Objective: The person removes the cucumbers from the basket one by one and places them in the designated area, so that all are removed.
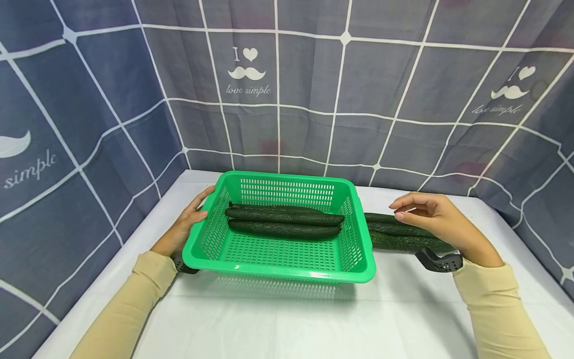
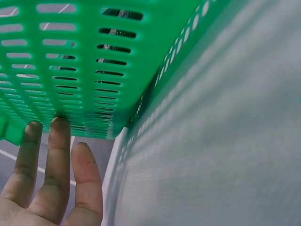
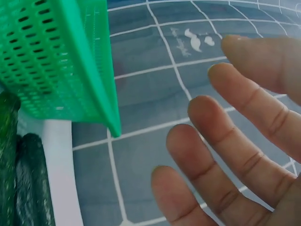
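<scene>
Fingers of the right hand were straight and loosely spread, grasping nothing; they hovered just above the dark green, bumpy-skinned cucumbers lying on the white table, right of centre in the head view. Whether the fingertips touched the skins could not be told. In the right wrist view the spread fingers filled the right half of the frame, with two cucumbers at the lower left edge.

Those loose cucumbers lay directly beneath and slightly left of the right palm. Their long axis ran left to right across the frame, roughly parallel to the near table edge, with their left ends just beside the right wall of the green perforated plastic basket.

Left hand rested against the basket's left wall, thumb over the rim; fingers extended and flat under that end, as seen in the left wrist view, not curled round anything. The basket looked tilted, its left end raised off the table.

Inside the basket, two more long dark green cucumbers lay side by side, touching, along the same left-right axis, toward the far half of the floor.

Judgement: the right hand was much the nearer to the loose cucumbers; the basket stood between them and the left hand.

Blue-grey checked cloth backdrop enclosed the table on three sides.
</scene>
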{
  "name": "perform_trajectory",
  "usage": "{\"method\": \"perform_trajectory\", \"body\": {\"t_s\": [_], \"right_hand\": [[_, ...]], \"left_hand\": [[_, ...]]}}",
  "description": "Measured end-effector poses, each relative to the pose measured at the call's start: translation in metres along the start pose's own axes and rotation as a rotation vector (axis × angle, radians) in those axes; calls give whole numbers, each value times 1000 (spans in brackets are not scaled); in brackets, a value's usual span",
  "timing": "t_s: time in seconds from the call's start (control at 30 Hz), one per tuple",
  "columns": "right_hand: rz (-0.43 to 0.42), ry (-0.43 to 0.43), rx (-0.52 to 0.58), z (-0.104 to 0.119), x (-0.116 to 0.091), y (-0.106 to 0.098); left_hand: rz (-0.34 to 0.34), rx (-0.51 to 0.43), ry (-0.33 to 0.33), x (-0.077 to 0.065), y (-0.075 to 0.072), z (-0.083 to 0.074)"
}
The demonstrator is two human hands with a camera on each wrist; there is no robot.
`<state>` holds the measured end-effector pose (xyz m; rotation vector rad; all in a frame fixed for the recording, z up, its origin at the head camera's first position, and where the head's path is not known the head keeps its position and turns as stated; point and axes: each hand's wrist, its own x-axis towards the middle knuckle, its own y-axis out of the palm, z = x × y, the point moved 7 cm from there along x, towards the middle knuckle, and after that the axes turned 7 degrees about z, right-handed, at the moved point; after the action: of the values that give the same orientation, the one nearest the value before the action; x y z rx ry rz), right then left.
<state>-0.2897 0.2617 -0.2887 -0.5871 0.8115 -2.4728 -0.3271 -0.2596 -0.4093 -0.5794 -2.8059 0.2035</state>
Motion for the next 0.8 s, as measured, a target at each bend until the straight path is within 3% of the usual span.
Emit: {"method": "perform_trajectory", "body": {"t_s": [0.4,0.63,0.8], "right_hand": [[143,36,-5,16,27,12],[262,-17,-23,29,43,20],[342,-30,62,30,56,27]], "left_hand": [[2,-37,-8,0,2,2],[3,-31,0,0,2,1],[7,-24,3,0,1,0]]}}
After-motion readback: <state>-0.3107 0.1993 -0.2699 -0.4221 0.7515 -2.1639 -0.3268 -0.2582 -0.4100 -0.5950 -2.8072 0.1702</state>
